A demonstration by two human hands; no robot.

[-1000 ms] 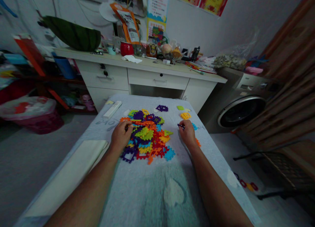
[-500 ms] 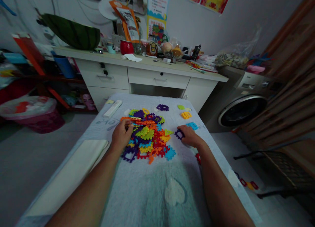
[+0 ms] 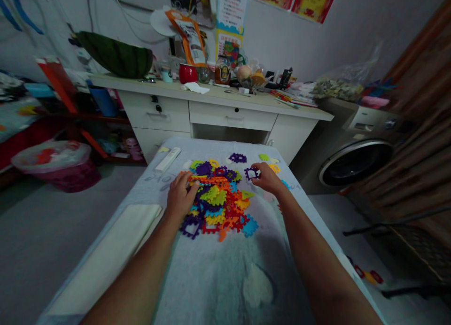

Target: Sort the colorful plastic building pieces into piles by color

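A heap of colourful toothed plastic building pieces (image 3: 214, 196) lies on the cloth-covered table, in purple, orange, red, yellow, green and blue. At the heap's left edge rests my left hand (image 3: 180, 194), thumb apart from the fingers, touching the pieces there; I see nothing clearly gripped in it. My right hand (image 3: 267, 177), to the right of the heap, pinches a purple square frame piece (image 3: 251, 174) between thumb and fingers. Beyond it lies another purple piece (image 3: 238, 158) alone. Green (image 3: 263, 157), yellow (image 3: 274, 168) and blue (image 3: 285, 184) pieces sit apart on the right, the blue one partly behind my wrist.
A white remote-like bar (image 3: 168, 160) lies at the table's far left, and a folded pale panel (image 3: 105, 259) along the left edge. Behind stands a white desk (image 3: 214, 97) bearing a watermelon (image 3: 114, 55) and jars. At right is a washing machine (image 3: 352, 151).
My right hand has moved away from me with the purple frame piece, now nearer the far purple piece. My left hand stays at the heap, fingers flatter. The view has shifted slightly.
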